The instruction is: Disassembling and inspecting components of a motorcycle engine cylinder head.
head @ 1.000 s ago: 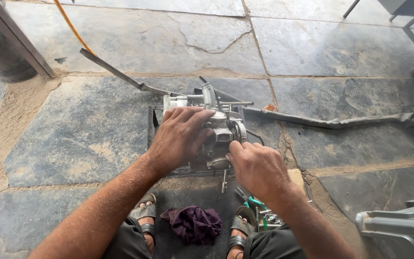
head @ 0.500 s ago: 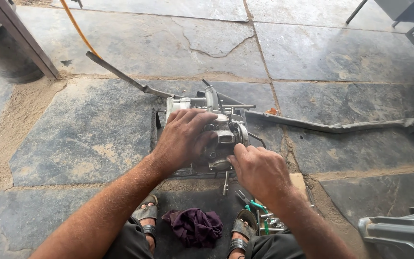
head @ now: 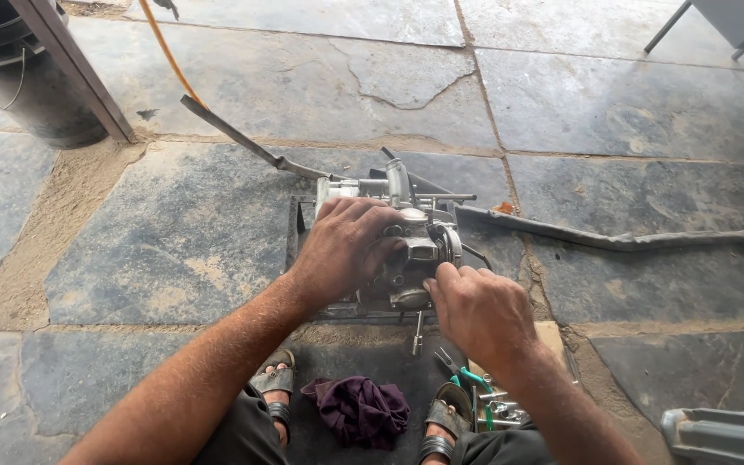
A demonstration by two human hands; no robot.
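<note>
A grey metal engine block (head: 406,237) with studs sticking out sits in a shallow dark tray (head: 296,231) on the stone floor. My left hand (head: 344,247) lies over the block's near left side, fingers curled onto its casing. My right hand (head: 478,311) is at the block's lower right, thumb and fingers pinched against a small part there; what they pinch is hidden. A thin metal tool (head: 418,331) pokes out below the block between my hands.
A purple rag (head: 359,410) lies between my sandalled feet. Green-handled pliers (head: 468,379) and small metal parts lie by my right foot. A long bent metal bar (head: 622,239) crosses the floor; a black barrel (head: 19,77) stands top left; a grey metal part (head: 725,435) sits bottom right.
Both hands stay on the engine block. My right hand has shifted slightly up toward the block's lower right edge; the view has tilted a little.
</note>
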